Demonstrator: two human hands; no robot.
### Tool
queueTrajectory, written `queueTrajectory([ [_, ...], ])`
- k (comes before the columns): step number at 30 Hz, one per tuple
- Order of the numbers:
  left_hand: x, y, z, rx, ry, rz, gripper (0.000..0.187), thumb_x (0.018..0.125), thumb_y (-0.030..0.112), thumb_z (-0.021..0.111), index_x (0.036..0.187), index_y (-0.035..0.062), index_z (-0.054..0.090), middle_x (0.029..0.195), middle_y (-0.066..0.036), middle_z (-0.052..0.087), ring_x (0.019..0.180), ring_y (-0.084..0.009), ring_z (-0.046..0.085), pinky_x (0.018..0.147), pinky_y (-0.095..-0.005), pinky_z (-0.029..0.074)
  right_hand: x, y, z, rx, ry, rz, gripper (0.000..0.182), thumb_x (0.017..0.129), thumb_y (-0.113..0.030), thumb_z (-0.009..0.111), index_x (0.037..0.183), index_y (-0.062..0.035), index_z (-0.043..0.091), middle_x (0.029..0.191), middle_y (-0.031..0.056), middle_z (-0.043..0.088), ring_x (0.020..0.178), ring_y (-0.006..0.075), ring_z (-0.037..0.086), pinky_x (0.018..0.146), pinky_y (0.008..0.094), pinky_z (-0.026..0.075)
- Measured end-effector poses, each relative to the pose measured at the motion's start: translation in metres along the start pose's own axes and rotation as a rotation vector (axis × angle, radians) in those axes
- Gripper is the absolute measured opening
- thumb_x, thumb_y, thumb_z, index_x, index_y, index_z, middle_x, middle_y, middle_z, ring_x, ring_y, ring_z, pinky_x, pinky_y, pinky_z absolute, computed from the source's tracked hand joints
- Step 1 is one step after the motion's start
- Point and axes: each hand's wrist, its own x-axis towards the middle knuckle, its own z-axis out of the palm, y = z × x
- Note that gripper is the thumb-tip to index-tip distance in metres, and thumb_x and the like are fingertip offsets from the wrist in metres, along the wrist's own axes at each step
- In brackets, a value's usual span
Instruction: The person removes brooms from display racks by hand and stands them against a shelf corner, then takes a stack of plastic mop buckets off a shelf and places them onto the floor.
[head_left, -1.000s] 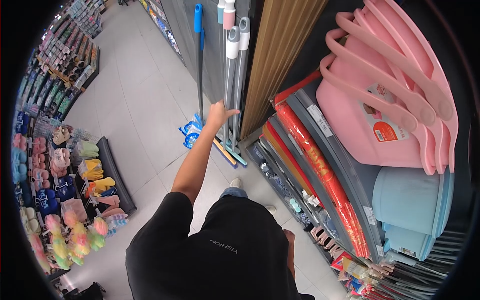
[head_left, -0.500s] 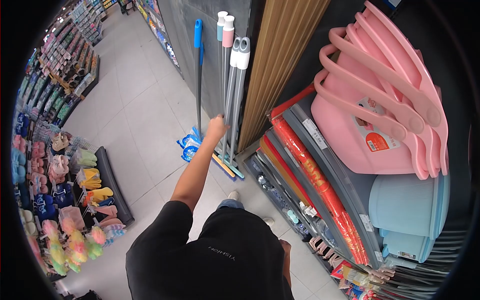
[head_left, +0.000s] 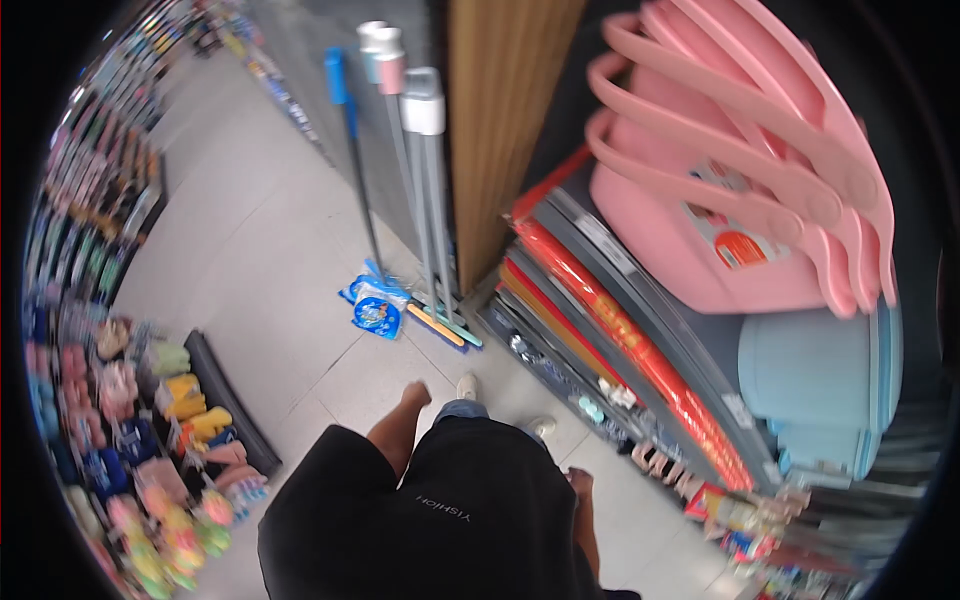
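Observation:
My left hand (head_left: 417, 393) hangs low over the floor in front of me, its fingers curled together with nothing visible in them. Ahead of it, long-handled floor brushes (head_left: 437, 327) lean against the grey pillar, with yellow and green heads on the tiles. Beside these stands a blue-handled tool (head_left: 361, 190), its lower end behind or inside a blue plastic package (head_left: 377, 315). Down by my right side is my right hand (head_left: 580, 482), apart from the shelf; blur and its small size hide its finger position.
On the right, a shelf unit (head_left: 740, 410) holds pink buckets (head_left: 690, 240), pale blue tubs (head_left: 810, 370) and red wrapped goods (head_left: 610, 325). A slipper rack (head_left: 230, 400) stands to the left. Tiled floor (head_left: 290, 250) runs between them.
My left hand has left the brush handles and dropped back toward my body. The view has shifted, and my right hand shows more fully.

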Motion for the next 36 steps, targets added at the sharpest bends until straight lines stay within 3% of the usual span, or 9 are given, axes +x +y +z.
queueTrajectory([
  [9, -0.024, -0.011, 0.083, 0.426, -0.479, 0.194, 0.038, 0.072, 0.019, 0.067, 0.100, -0.0057, 0.059, 0.104, -0.026, 0.063, 0.099, -0.0371, 0.062, 0.083, -0.0417, 0.052, -0.071, -0.029, 0.004, 0.158, 0.320, 0.359, 0.027, 0.087, -0.025, 0.058, 0.096, -0.0003, 0.064, 0.081, 0.0110, 0.068, 0.067, 0.0181, 0.065, 0.056, 0.0298, 0.053],
  [12, 0.016, -0.005, 0.060, 0.264, -0.423, -0.015, 0.028, 0.072, 0.018, 0.065, 0.090, -0.0024, 0.063, 0.097, -0.022, 0.066, 0.096, -0.0333, 0.064, 0.081, -0.0401, 0.053, -0.090, -0.017, 0.006, 0.188, 0.364, 0.405, 0.029, 0.085, -0.025, 0.059, 0.097, 0.0001, 0.065, 0.080, 0.0110, 0.069, 0.066, 0.0183, 0.067, 0.056, 0.0298, 0.054],
  [13, 0.038, -0.010, 0.055, 0.417, -0.263, 0.163, 0.032, 0.082, 0.031, 0.064, 0.068, 0.0029, 0.065, 0.063, -0.009, 0.067, 0.051, -0.0193, 0.064, 0.053, -0.0321, 0.056, -0.095, -0.011, 0.006, 0.198, 0.385, 0.404, 0.028, 0.083, -0.025, 0.059, 0.094, 0.0004, 0.066, 0.078, 0.0110, 0.069, 0.063, 0.0176, 0.066, 0.055, 0.0291, 0.054],
  [18, 0.103, 0.029, -0.024, 0.099, 0.108, 0.278, 0.019, 0.079, 0.020, 0.061, 0.064, 0.0087, 0.064, 0.061, -0.010, 0.065, 0.046, -0.0209, 0.062, 0.044, -0.0357, 0.051, -0.119, 0.044, 0.000, 0.262, 0.416, 0.422, 0.029, 0.085, -0.026, 0.059, 0.095, 0.0005, 0.065, 0.078, 0.0111, 0.068, 0.063, 0.0182, 0.066, 0.052, 0.0299, 0.054],
  [20, 0.104, 0.053, -0.056, 0.842, 0.304, 0.874, 0.018, 0.079, 0.019, 0.062, 0.066, 0.0080, 0.064, 0.061, -0.009, 0.064, 0.045, -0.0235, 0.061, 0.044, -0.0402, 0.051, -0.128, 0.073, -0.004, 0.313, 0.454, 0.412, 0.029, 0.085, -0.026, 0.059, 0.094, 0.0008, 0.065, 0.077, 0.0112, 0.068, 0.062, 0.0180, 0.065, 0.051, 0.0298, 0.054],
  [23, 0.059, 0.110, -0.067, 0.773, 0.128, 0.747, 0.017, 0.080, 0.019, 0.060, 0.067, 0.0092, 0.063, 0.062, -0.010, 0.064, 0.052, -0.0273, 0.064, 0.044, -0.0453, 0.049, -0.150, 0.118, -0.013, 0.390, 0.529, 0.402, 0.029, 0.085, -0.024, 0.059, 0.096, 0.0014, 0.065, 0.077, 0.0112, 0.068, 0.060, 0.0176, 0.065, 0.050, 0.0299, 0.054],
  [25, 0.047, 0.128, -0.027, 0.509, -0.133, 0.285, 0.026, 0.082, 0.021, 0.052, 0.079, -0.0023, 0.063, 0.077, -0.018, 0.068, 0.061, -0.0277, 0.068, 0.058, -0.0378, 0.055, -0.173, 0.161, -0.016, 0.483, 0.582, 0.419, 0.029, 0.085, -0.023, 0.059, 0.098, 0.0017, 0.065, 0.076, 0.0113, 0.068, 0.059, 0.0174, 0.065, 0.049, 0.0298, 0.053],
  [30, -0.075, 0.214, 0.100, 0.090, -0.386, 0.020, 0.031, 0.089, 0.032, 0.055, 0.094, 0.0022, 0.061, 0.077, -0.013, 0.062, 0.059, -0.0297, 0.064, 0.042, -0.0416, 0.051, -0.257, 0.261, -0.019, 0.693, 0.658, 0.548, 0.029, 0.084, -0.021, 0.057, 0.100, 0.0028, 0.065, 0.076, 0.0118, 0.068, 0.059, 0.0178, 0.065, 0.050, 0.0306, 0.054],
  [36, -0.155, 0.332, 0.244, 0.692, -0.010, 0.836, 0.036, 0.087, 0.033, 0.051, 0.093, 0.0017, 0.068, 0.088, -0.018, 0.067, 0.061, -0.0266, 0.066, 0.058, -0.0369, 0.054, -0.359, 0.389, 0.002, 0.734, 0.582, 0.809, 0.028, 0.084, -0.021, 0.053, 0.096, 0.0014, 0.066, 0.077, 0.0123, 0.069, 0.061, 0.0223, 0.067, 0.053, 0.0337, 0.056],
])
